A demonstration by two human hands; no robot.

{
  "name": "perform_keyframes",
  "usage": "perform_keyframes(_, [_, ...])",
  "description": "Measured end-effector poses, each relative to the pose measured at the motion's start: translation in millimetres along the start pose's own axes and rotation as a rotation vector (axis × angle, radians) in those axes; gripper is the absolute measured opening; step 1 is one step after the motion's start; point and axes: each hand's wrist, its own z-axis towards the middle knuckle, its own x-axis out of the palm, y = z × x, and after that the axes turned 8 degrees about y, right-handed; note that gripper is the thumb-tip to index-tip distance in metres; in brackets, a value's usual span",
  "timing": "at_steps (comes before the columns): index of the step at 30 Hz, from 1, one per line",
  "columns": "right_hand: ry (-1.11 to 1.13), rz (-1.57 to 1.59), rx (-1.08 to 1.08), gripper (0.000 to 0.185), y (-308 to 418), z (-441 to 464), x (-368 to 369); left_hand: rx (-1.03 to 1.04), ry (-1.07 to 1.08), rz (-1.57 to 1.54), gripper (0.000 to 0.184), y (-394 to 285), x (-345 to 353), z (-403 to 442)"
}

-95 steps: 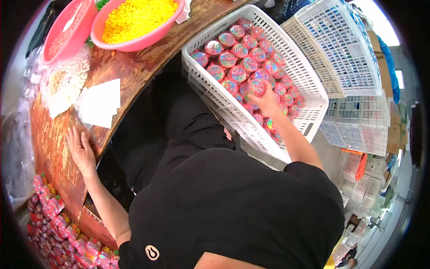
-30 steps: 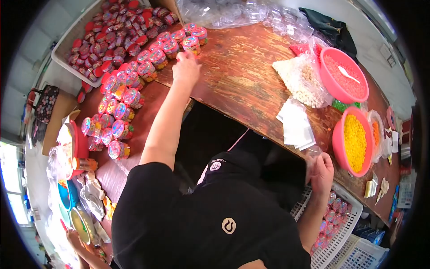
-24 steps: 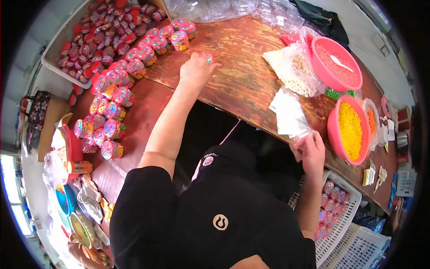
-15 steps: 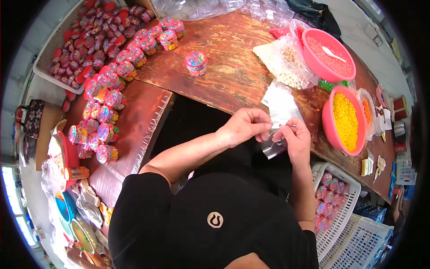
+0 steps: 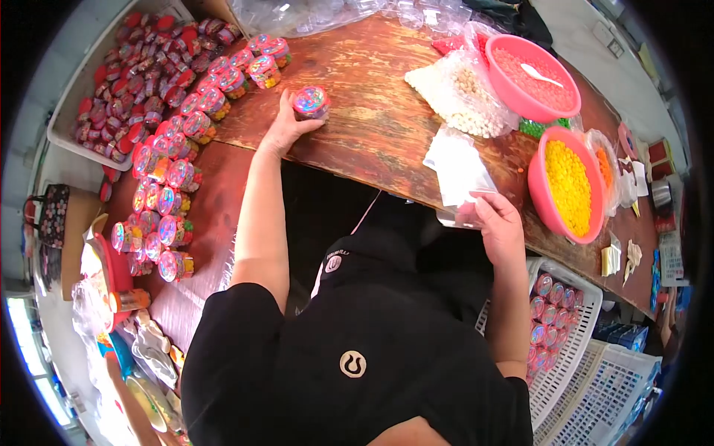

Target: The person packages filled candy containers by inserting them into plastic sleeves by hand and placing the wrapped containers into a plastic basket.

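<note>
My left hand [image 5: 288, 126] is wrapped round a small clear jar [image 5: 310, 103] with a colourful printed lid, standing on the wooden table. Between the thumb and fingers of my right hand [image 5: 497, 223] is a clear plastic bag [image 5: 466, 215] at the table's front edge. White sheets or bags [image 5: 457, 167] lie flat just beyond it. Left of my left hand, rows of similar jars [image 5: 175, 198] filled with coloured pieces stand on the table.
A pink bowl of yellow pieces [image 5: 536, 186] and a pink bowl of pink pieces with a white spoon [image 5: 573, 108] stand at right. A bag of whitish pieces [image 5: 468, 97] lies beside them. A crate of small jars [image 5: 56, 134] is at far left; a white basket [image 5: 587, 327] sits lower right.
My left hand has left the plastic bag and reached forward and left to the lone jar, taking hold of it. My right hand keeps the bag near the table edge.
</note>
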Motion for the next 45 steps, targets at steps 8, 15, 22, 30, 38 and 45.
perform_keyframes(8, [-0.02,0.162,-0.043,0.022,3.5,13.0,-2.3,0.084,0.178,-0.391,0.06,-23.4,52.6,-18.8])
perform_keyframes(15, [0.006,0.193,-0.053,0.02,13.6,16.2,1.2,0.004,0.643,-0.927,0.065,-101.8,130.6,-103.7])
perform_keyframes(22, [0.18,-0.117,-0.09,0.016,30.8,4.4,18.1,-0.059,0.82,-0.846,0.087,-100.7,145.0,-112.8])
perform_keyframes(30, [0.114,-0.352,-0.122,0.016,23.4,-7.2,20.4,-0.055,0.814,-0.689,0.078,-99.6,156.7,-112.7])
perform_keyframes(38, [-0.017,0.07,-0.248,0.012,-2.2,7.7,3.6,0.109,0.617,-0.75,0.053,-99.5,177.7,-115.4])
perform_keyframes(45, [-0.03,-0.13,-0.228,0.013,5.0,0.6,12.3,0.057,0.537,-0.703,0.045,-96.3,186.7,-114.4])
